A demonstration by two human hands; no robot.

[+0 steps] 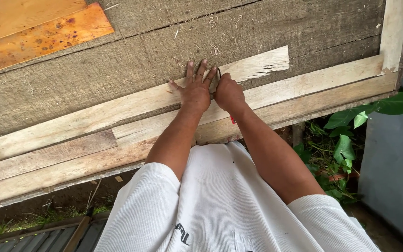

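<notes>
Fingers (197,70) of the left hand (194,91) spread flat to pin the thin wood strip (131,105) on the counter (117,56), while the right hand (228,93) closes around a dark pencil (219,73) against it.

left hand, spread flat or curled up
Spread flat: the left hand lies palm down on the wood strip, fingers splayed, beside the right hand, which is closed around a thin dark tool.

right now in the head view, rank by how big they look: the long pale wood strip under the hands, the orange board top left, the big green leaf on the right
1. long pale wood strip
2. orange board, partly cut off by the frame edge
3. big green leaf

The leaf lies lower, farther from the camera, so its true size is unsure.
</notes>
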